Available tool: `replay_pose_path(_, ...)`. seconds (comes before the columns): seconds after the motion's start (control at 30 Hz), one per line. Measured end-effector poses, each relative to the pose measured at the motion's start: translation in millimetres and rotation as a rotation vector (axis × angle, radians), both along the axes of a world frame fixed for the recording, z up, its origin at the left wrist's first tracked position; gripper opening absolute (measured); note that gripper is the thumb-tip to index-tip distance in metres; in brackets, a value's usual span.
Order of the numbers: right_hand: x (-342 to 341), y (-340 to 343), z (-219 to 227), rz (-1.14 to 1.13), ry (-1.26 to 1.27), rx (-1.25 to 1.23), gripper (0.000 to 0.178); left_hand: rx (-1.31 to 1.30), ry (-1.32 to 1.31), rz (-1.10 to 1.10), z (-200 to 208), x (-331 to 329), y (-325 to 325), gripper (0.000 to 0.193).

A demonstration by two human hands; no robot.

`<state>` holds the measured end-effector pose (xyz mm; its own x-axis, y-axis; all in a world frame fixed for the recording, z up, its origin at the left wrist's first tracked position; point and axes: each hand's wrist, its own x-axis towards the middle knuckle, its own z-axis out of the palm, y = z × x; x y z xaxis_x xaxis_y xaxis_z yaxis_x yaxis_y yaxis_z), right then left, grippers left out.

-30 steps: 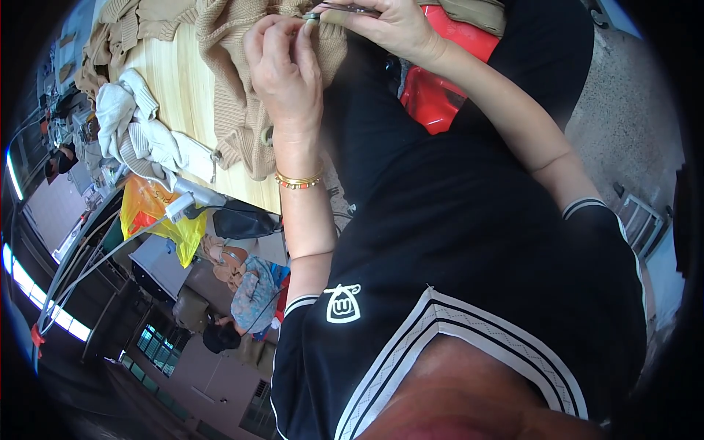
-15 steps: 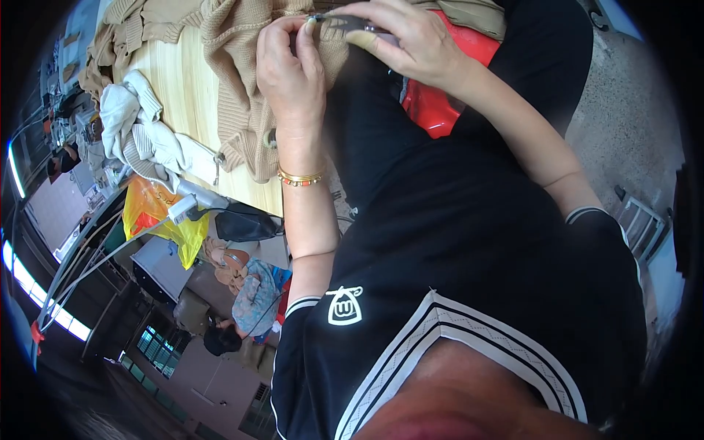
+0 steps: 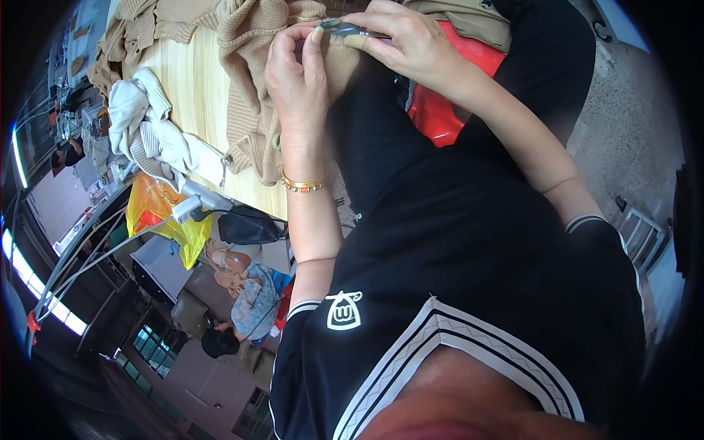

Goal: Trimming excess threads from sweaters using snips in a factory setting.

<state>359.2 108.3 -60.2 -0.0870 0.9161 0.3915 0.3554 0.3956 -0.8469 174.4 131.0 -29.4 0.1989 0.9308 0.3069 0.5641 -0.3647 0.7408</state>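
Observation:
At the top of the view my two hands meet above the edge of the table. My right hand point(image 3: 414, 45) grips a small metal cutting tool that looks like thread snips point(image 3: 339, 28), pointing left, with a tan wrap around the thumb. My left hand point(image 3: 299, 84) has thumb and forefinger pinched together right at the tool's tip. What it pinches is too small to make out. A tan knitted sweater point(image 3: 251, 88) lies bunched behind and beside the left hand, partly hidden by it.
The pale wooden table point(image 3: 187, 81) also bears a cream knitted garment point(image 3: 139, 121). A red glossy surface point(image 3: 440, 121) shows by my lap, with brown cloth point(image 3: 473, 16) beyond it. A yellow bag point(image 3: 180, 231) and cables hang off the table's left. Another person point(image 3: 253, 304) sits further left.
The whole scene has shifted slightly right and down in the view. My hands stay together at the tool's tip, and the tool lies a little flatter between them.

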Motion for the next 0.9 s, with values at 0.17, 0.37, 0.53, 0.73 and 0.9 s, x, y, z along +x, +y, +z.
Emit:
replay_pose_path(0.17,-2,1,-2,-0.010,-0.004,-0.013,0.027,-0.027,-0.069,-0.020,-5,-4,1,0.013)
replay_pose_path(0.37,2,5,-1,0.065,0.121,-0.049,0.026,-0.141,-0.245,0.014,-6,-4,1,0.013)
replay_pose_path(0.53,2,8,-5,0.108,0.210,-0.084,0.027,-0.143,-0.217,0.011,-7,-5,3,0.013)
replay_pose_path(0.73,4,11,-4,0.121,0.188,-0.121,0.027,-0.171,-0.270,0.008,-7,-4,2,0.015)
replay_pose_path(0.9,1,8,3,0.045,0.059,-0.059,0.025,-0.200,-0.289,0.005,-7,-6,4,0.016)
